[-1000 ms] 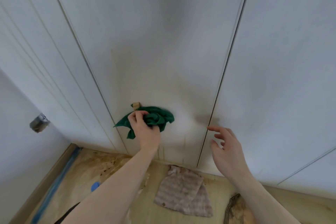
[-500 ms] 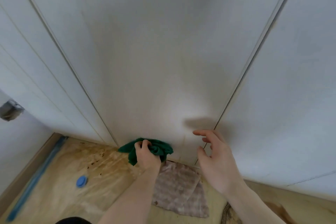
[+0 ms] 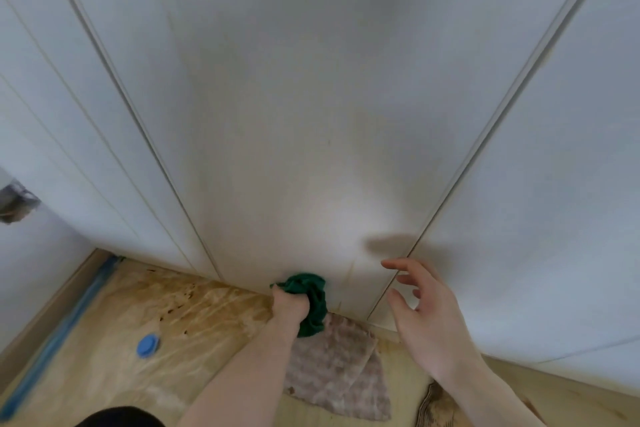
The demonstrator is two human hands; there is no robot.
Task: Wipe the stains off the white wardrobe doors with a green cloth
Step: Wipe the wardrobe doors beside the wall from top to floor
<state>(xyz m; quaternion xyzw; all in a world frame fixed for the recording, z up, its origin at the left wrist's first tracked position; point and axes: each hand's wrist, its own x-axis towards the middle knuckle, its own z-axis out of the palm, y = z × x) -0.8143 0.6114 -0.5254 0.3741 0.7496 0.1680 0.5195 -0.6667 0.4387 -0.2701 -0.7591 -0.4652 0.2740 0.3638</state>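
Floor [image 3: 104, 357] (stained): 1 rag [image 3: 332, 367], blue cap [image 3: 148, 345].

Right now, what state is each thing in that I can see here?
Green cloth: bunched, gripped, pressed low on the door.
Left hand: grips the cloth.
Right hand: open, holds nothing.
Middle wardrobe door: closed, faint brownish streaks near its bottom.
Striped rag: lying flat on the floor.
Blue cap: lying on the floor.

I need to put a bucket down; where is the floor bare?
Bare floor lies between the blue cap and the left forearm. It is crowded at the door's foot: green cloth in the left hand, with the beige rag below.
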